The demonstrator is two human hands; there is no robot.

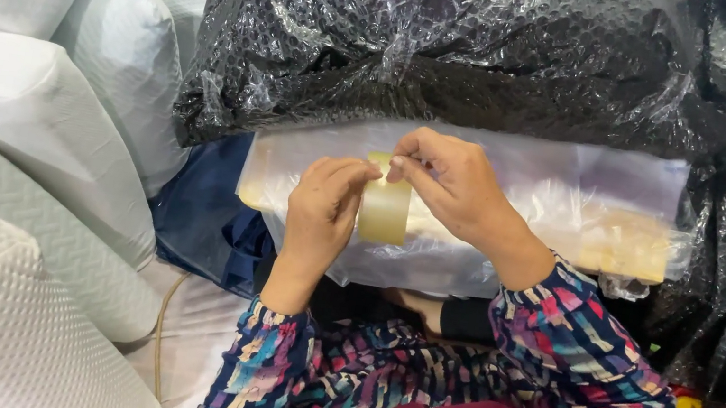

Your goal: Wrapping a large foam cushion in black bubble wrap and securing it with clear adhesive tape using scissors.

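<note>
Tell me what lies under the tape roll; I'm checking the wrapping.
Under the tape roll lies a clear plastic-wrapped parcel, yellowish patches showing through. Its contents are too blurred to identify.

I see my left hand point(321, 207) and right hand point(449, 180) pinching a tape roll point(384, 209) over a clear plastic-wrapped bundle point(563, 215).

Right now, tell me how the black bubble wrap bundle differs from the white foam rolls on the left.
The black bubble wrap bundle is dark, glossy and crinkled; the white foam rolls are matte with a fine embossed pattern. The bundle lies across the top, beyond the left hand and right hand, which hold a roll of clear tape; the foam rolls are stacked at the left. Both are soft wrapping material.
</note>
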